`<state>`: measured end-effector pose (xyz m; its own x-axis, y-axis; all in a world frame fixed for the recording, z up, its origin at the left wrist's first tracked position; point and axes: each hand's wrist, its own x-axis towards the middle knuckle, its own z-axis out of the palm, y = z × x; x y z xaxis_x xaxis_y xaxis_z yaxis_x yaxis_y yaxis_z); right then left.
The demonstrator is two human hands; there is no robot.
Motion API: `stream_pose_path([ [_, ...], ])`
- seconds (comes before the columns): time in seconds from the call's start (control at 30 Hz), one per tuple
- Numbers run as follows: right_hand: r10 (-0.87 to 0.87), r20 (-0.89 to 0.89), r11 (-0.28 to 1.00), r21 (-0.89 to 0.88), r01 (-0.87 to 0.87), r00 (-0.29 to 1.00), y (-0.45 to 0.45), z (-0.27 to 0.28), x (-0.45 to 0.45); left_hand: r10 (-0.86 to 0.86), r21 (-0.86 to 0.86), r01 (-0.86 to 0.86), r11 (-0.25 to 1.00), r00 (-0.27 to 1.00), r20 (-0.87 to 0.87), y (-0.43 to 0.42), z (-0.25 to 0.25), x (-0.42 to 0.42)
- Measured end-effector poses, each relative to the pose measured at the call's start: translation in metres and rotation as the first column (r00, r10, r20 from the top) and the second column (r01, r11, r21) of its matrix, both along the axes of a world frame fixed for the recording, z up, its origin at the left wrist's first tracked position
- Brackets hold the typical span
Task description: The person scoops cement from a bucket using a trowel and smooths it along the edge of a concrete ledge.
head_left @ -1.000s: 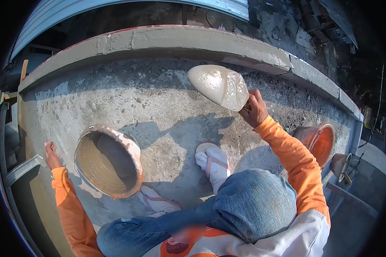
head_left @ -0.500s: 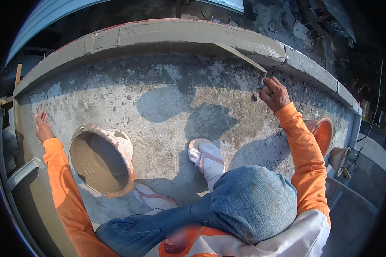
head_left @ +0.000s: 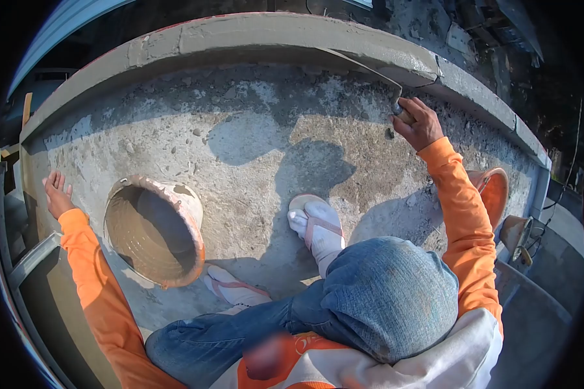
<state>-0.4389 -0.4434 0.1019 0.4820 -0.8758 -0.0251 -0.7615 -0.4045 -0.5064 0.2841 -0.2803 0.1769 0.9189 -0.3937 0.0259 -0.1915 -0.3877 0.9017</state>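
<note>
My right hand (head_left: 420, 123) is closed round the handle of a trowel (head_left: 367, 67). Its thin blade points up and left, lying against the inner face of a low wall (head_left: 253, 34) coated in smooth grey mortar. A crack runs through the coating just right of the blade. Out at the far left, my left hand (head_left: 58, 194) is held open with nothing in it, palm partly turned up. Close to its right stands a bucket (head_left: 197, 241), tilted in view, with wet brown-grey mortar (head_left: 131, 227) inside.
An orange bucket (head_left: 495, 202) stands beyond my right forearm, with a smaller container (head_left: 514, 232) farther right. My sandalled feet (head_left: 318, 223) rest on rough concrete floor (head_left: 240, 188). Metal framing (head_left: 36, 259) runs along the left edge. A cable (head_left: 570, 175) hangs at right.
The trowel blade has turned more edge-on against the wall, my right hand still gripping it. My left hand has shifted slightly left. The whole view has moved a little.
</note>
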Motion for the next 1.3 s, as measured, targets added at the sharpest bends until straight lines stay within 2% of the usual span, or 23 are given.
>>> stream_pose_path([
  [0.07,0.009,-0.015,1.000,0.026,-0.009,1.000,-0.004,-0.014,0.006,0.018,0.015,-0.018,1.000,0.998,-0.058,0.000,-0.012,0.012],
  [0.2,0.018,-0.098,0.998,0.068,-0.011,0.995,-0.022,-0.041,-0.005,-0.009,-0.015,0.009,1.000,0.999,-0.051,-0.012,-0.008,-0.002],
  [0.27,-0.007,-0.138,0.998,0.063,0.016,0.990,-0.023,-0.033,-0.021,-0.062,-0.046,0.063,0.997,0.998,0.024,-0.012,0.003,-0.011],
  [0.4,-0.053,-0.087,0.998,-0.028,0.050,0.995,-0.009,-0.020,-0.052,-0.055,-0.031,0.057,0.998,0.996,0.070,0.008,0.011,-0.003],
  [0.5,-0.090,-0.040,0.995,-0.054,0.088,0.995,0.001,-0.020,-0.055,-0.018,0.020,0.017,1.000,0.999,0.028,0.022,-0.006,0.023],
  [0.57,0.010,-0.065,1.000,0.020,-0.009,0.998,-0.008,-0.029,-0.042,0.036,0.051,-0.033,0.998,0.998,-0.044,0.024,-0.018,0.037],
  [0.67,0.026,-0.116,1.000,0.017,-0.024,0.993,-0.027,-0.039,-0.039,0.004,0.045,-0.002,0.999,0.999,-0.043,0.013,-0.015,0.025],
  [0.77,0.010,-0.159,0.999,-0.034,-0.015,0.987,-0.030,-0.026,-0.050,-0.051,0.061,0.051,0.997,0.999,0.005,0.008,-0.001,0.004],
  [0.9,-0.026,-0.087,0.993,-0.118,0.015,0.996,-0.017,-0.007,-0.064,-0.046,0.061,0.045,0.997,0.999,0.008,0.030,-0.005,0.025],
  [0.97,0.008,0.020,0.987,-0.162,-0.005,1.000,-0.011,-0.004,-0.059,-0.040,0.155,0.044,0.987,0.999,-0.032,0.042,-0.017,0.043],
  [1.0,-0.017,-0.046,0.997,-0.074,0.014,0.999,-0.012,0.005,-0.052,-0.045,0.147,0.050,0.988,0.998,-0.035,0.049,-0.024,0.051],
  [1.07,-0.003,-0.048,0.997,-0.071,-0.001,0.999,-0.022,-0.002,-0.055,-0.121,0.493,0.188,0.849,0.979,-0.165,0.070,-0.034,0.062],
  [1.1,0.022,-0.045,0.998,-0.063,-0.024,0.999,-0.026,-0.005,-0.056,-0.145,0.585,0.255,0.770,0.962,-0.229,0.082,-0.037,0.060],
  [1.13,-0.018,-0.047,0.999,-0.045,0.016,0.999,-0.029,-0.001,-0.058,-0.154,0.661,0.317,0.680,0.943,-0.294,0.095,-0.038,0.055],
  [1.2,-0.049,-0.024,0.997,-0.059,0.048,0.998,-0.021,0.008,-0.061,-0.159,0.695,0.437,0.571,0.889,-0.429,0.128,-0.038,0.042],
  [1.23,-0.088,-0.003,0.994,-0.066,0.088,0.996,-0.013,0.014,-0.058,-0.145,0.695,0.426,0.579,0.893,-0.427,0.155,-0.055,0.048],
  [1.27,-0.134,0.090,0.987,-0.076,0.141,0.987,-0.003,0.021,-0.051,-0.041,0.555,0.391,0.734,0.842,-0.538,0.185,-0.083,0.059],
  [1.3,-0.116,0.091,0.989,-0.082,0.123,0.989,0.002,0.030,-0.041,0.034,0.403,0.307,0.862,0.759,-0.650,0.206,-0.099,0.064],
])
